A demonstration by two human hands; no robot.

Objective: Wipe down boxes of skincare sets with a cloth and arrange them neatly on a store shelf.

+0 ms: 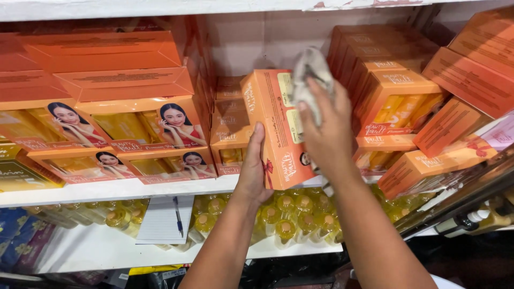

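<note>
My left hand (253, 168) grips the lower left edge of an orange product box (273, 126), holding it tilted in front of a white shelf. My right hand (326, 134) presses a crumpled grey-white cloth (310, 75) against the box's upper right side. The cloth bunches above my fingers and partly hides the box's top corner.
Stacks of matching orange boxes (123, 123) fill the shelf at left and at right (396, 96). The white shelf edge (107, 190) runs below them. Beneath lie a lined notepad (163, 219) with a blue pen (178, 217) and several small yellow bottles (289, 214).
</note>
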